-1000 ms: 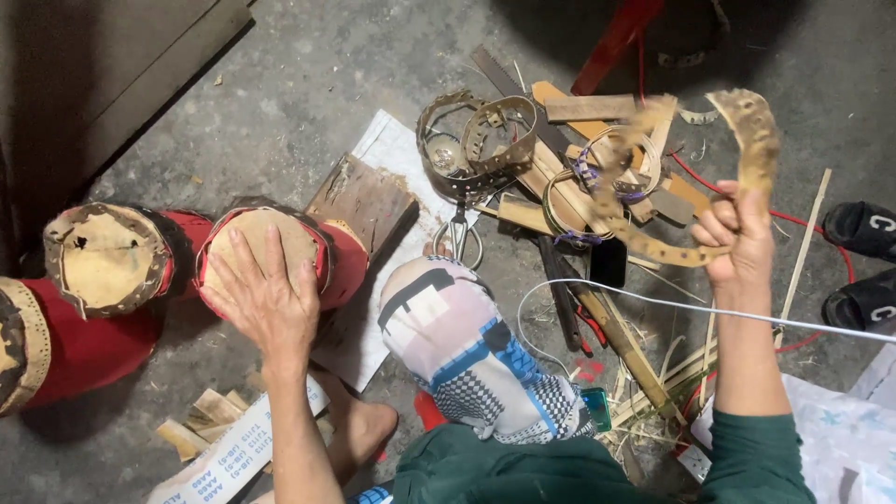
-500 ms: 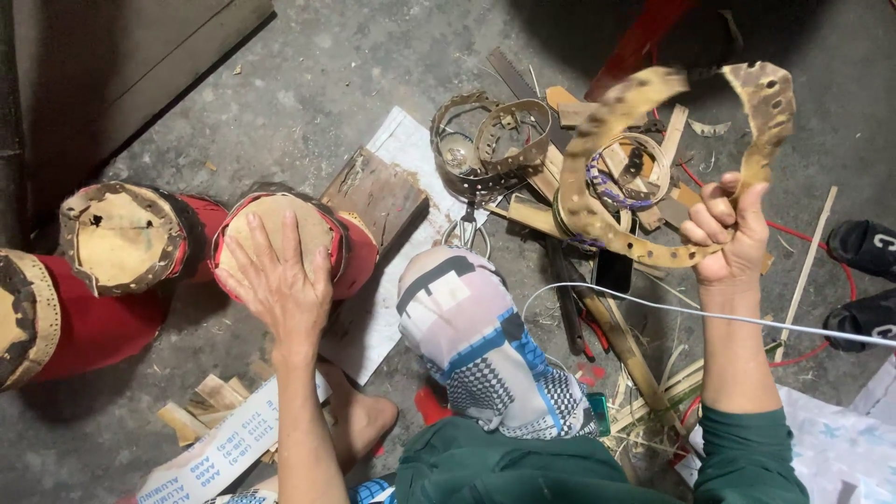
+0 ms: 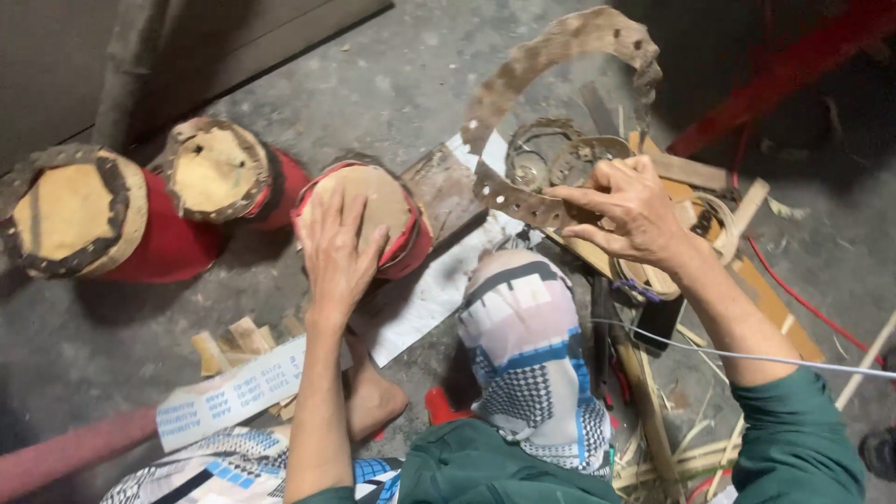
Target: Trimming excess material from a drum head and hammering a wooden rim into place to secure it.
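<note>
My left hand (image 3: 338, 245) lies flat, fingers spread, on the tan skin top of a small red drum (image 3: 403, 224) lying on the concrete floor. Raised over the floor, my right hand (image 3: 630, 210) grips a brown leather ring (image 3: 551, 56) punched with holes along its rim. The ring hangs in the air just right of the drum, above a heap of similar hoops (image 3: 569, 154). My bent knee in patterned cloth (image 3: 523, 345) sits between the two arms.
Two more red drums (image 3: 229, 182) (image 3: 89, 219) lie to the left. Wooden slats (image 3: 775, 308), a red cord (image 3: 803, 299) and a white wire (image 3: 747, 355) clutter the right. A printed paper strip (image 3: 229, 392) and wood scraps (image 3: 233, 341) lie by my bare foot (image 3: 373, 397).
My right hand has lifted the leather ring out of the pile and carried it left toward the drum. The left hand has stayed pressed on the drum top.
</note>
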